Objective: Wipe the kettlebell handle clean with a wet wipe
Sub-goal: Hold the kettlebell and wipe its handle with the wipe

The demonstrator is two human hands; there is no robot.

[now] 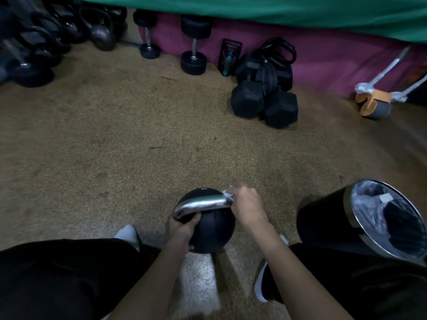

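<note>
A black kettlebell [213, 232] with a shiny silver handle [201, 204] stands on the speckled floor between my feet. My left hand [183, 229] grips the left side of the ball just under the handle's left bend. My right hand [247, 204] wraps around the right end of the handle, pinching a white wet wipe [228, 194] against the metal. Only a crumpled corner of the wipe shows past my fingers.
A black waste bin [328, 218] with a plastic liner stands close on the right. Hex dumbbells [263, 100] lie ahead near a purple wall base. Round dumbbells [194, 45] and more kettlebells [99, 28] line the back left. An ab roller [374, 103] rests far right.
</note>
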